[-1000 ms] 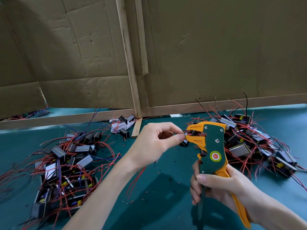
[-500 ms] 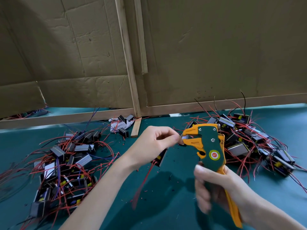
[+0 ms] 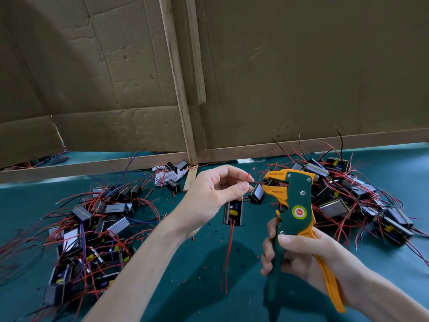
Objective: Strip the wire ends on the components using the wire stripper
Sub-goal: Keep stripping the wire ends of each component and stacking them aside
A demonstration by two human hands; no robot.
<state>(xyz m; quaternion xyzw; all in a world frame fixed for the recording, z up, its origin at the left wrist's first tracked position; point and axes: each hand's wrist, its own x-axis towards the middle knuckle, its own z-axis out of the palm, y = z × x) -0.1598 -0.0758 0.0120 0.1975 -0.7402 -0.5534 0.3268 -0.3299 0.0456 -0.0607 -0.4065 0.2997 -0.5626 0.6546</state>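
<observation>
My left hand (image 3: 214, 192) pinches the thin wires (image 3: 249, 178) of a small black component (image 3: 232, 212), which dangles below my fingers with long red wires (image 3: 228, 256) trailing down. The wire ends reach into the orange jaws of the green and orange wire stripper (image 3: 291, 205). My right hand (image 3: 299, 259) grips the stripper's handles and holds it upright above the table.
A pile of components with red wires (image 3: 92, 228) lies at the left, another pile (image 3: 352, 196) at the right. A small cluster (image 3: 173, 174) sits at the back. Cardboard walls on wooden frames (image 3: 185, 112) close off the far side. Insulation scraps dot the teal mat (image 3: 204, 275).
The component now hangs lower and in full view under my left hand. The stripper has risen slightly, and the wire ends sit at its jaws again.
</observation>
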